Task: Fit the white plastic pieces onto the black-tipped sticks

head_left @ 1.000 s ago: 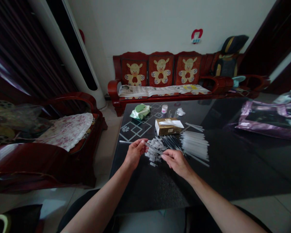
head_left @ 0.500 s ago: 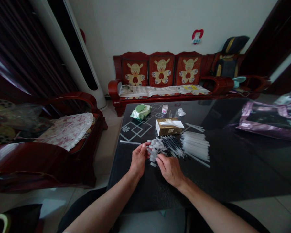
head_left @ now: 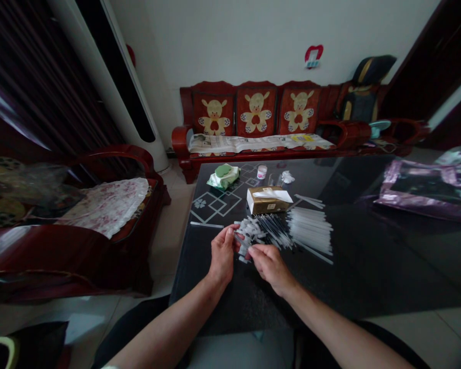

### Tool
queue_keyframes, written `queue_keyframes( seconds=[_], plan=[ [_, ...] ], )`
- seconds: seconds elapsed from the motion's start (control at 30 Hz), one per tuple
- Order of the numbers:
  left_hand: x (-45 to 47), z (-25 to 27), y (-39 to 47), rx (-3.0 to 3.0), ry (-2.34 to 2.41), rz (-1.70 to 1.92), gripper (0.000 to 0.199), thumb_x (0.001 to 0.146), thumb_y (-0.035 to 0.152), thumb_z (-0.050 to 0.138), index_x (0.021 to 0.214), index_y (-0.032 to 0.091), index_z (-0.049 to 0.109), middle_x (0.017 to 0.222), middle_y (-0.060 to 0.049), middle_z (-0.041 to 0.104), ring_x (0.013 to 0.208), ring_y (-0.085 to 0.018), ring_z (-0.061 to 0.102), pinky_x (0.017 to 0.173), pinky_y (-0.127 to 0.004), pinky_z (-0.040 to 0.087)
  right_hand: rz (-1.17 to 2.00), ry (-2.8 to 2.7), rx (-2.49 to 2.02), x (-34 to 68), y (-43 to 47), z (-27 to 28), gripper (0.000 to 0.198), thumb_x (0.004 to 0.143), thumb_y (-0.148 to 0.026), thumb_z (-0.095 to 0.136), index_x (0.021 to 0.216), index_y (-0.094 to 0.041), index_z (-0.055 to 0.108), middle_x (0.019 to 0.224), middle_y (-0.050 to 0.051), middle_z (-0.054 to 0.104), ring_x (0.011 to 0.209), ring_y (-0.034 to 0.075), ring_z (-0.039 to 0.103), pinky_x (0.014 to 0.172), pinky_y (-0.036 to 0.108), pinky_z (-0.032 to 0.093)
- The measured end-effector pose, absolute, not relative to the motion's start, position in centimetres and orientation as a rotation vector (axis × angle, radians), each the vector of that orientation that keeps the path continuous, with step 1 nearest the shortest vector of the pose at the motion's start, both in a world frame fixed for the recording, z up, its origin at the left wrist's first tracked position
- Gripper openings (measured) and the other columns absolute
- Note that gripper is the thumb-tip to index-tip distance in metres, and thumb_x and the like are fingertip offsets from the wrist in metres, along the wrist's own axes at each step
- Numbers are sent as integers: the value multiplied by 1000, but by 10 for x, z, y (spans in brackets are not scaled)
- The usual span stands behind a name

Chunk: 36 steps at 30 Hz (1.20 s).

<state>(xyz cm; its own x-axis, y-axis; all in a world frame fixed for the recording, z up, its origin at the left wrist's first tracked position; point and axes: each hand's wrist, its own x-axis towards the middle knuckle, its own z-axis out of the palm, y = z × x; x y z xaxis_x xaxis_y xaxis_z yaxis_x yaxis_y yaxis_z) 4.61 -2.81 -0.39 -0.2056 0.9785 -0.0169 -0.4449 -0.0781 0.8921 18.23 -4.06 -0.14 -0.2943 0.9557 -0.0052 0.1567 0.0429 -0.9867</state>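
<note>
My left hand [head_left: 223, 252] pinches one end of a slim, pale translucent tube [head_left: 239, 240] between thumb and fingers. My right hand [head_left: 269, 264] is closed at the tube's other end, fingertips pressed together; what lies inside them is partly hidden. Just beyond both hands is a heap of short whitish plastic pieces [head_left: 252, 229]. Beside it lies a bunch of thin black sticks with pale ends [head_left: 275, 230]. Farther right, long translucent tubes [head_left: 309, 230] are spread side by side on the dark glossy table [head_left: 353, 277].
A gold tissue box [head_left: 269, 206] stands behind the sticks. Beyond it are a wet-wipes pack [head_left: 223, 177], a small white jar [head_left: 262, 171] and crumpled white tissue [head_left: 287, 177]. One tube [head_left: 206, 225] lies apart at left. A shiny purple bag [head_left: 426, 189] sits at right.
Both hands have shifted only slightly, with the right wrist turning a little and its fingers staying near the tube's end. The heaps on the table look the same.
</note>
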Motion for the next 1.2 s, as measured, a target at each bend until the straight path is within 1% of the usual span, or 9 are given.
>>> queue_keyframes(
  seconds=[0.23,0.3,0.37,0.43,0.6,0.77,0.87,1.0,1.2],
  plan=[
    [17,4,-13,1181,1072,1257,38,86,45,52,99,12,67,77,-6,66,60,-13,56,53,-23,43,1412,-1584,-1188,195,-30,0,37,89,-43,47,76,-13,65,43,-7,31,38,6,26,38,20,18],
    [8,10,-11,1500,1178,1164,31,83,40,58,98,15,70,88,-8,68,76,-18,62,64,-27,48,1391,-1661,-1208,201,-25,1,38,88,-42,47,74,-13,66,43,-6,34,39,6,28,39,21,19],
    [4,17,-13,1875,1192,1077,23,83,34,60,98,20,72,102,-8,69,97,-21,60,84,-31,46,1362,-1753,-1218,206,-21,1,37,88,-41,49,72,-12,67,44,-5,37,41,7,32,41,21,21],
    [6,22,-18,2121,1095,948,21,86,29,57,99,23,72,104,-6,69,101,-20,59,92,-31,42,1342,-1824,-1219,208,-20,0,37,87,-41,50,71,-12,68,46,-4,40,43,7,34,42,21,22],
    [3,24,-18,2319,980,667,25,91,27,48,99,23,71,94,-4,70,89,-16,63,82,-24,44,1334,-1874,-1260,214,-18,-4,40,88,-45,48,74,-13,69,46,-5,42,42,6,37,41,19,25],
    [-49,19,12,2319,1577,637,24,90,25,46,102,22,67,99,-4,69,91,-18,63,82,-25,44,1219,-1717,-1420,228,-10,-5,45,88,-52,42,84,-14,65,47,-3,52,34,8,44,35,18,31],
    [-75,11,26,2324,1860,442,22,87,24,48,97,23,67,97,-4,69,90,-19,63,80,-26,44,1238,-1676,-1433,234,-9,-4,43,87,-52,43,87,-14,64,46,-4,52,32,8,43,33,18,32],
    [-88,-1,33,2361,1964,233,20,84,23,52,94,23,69,98,-5,67,91,-20,62,78,-26,44,1254,-1683,-1406,237,-11,-3,42,87,-50,44,87,-14,65,46,-4,52,32,7,43,33,17,32],
    [-96,-10,36,2356,2003,204,18,81,21,54,91,24,69,96,-5,65,96,-20,60,83,-28,43,1254,-1644,-1413,242,-9,-2,40,87,-48,44,84,-14,64,45,-5,51,31,6,42,32,16,31]
  ],
)
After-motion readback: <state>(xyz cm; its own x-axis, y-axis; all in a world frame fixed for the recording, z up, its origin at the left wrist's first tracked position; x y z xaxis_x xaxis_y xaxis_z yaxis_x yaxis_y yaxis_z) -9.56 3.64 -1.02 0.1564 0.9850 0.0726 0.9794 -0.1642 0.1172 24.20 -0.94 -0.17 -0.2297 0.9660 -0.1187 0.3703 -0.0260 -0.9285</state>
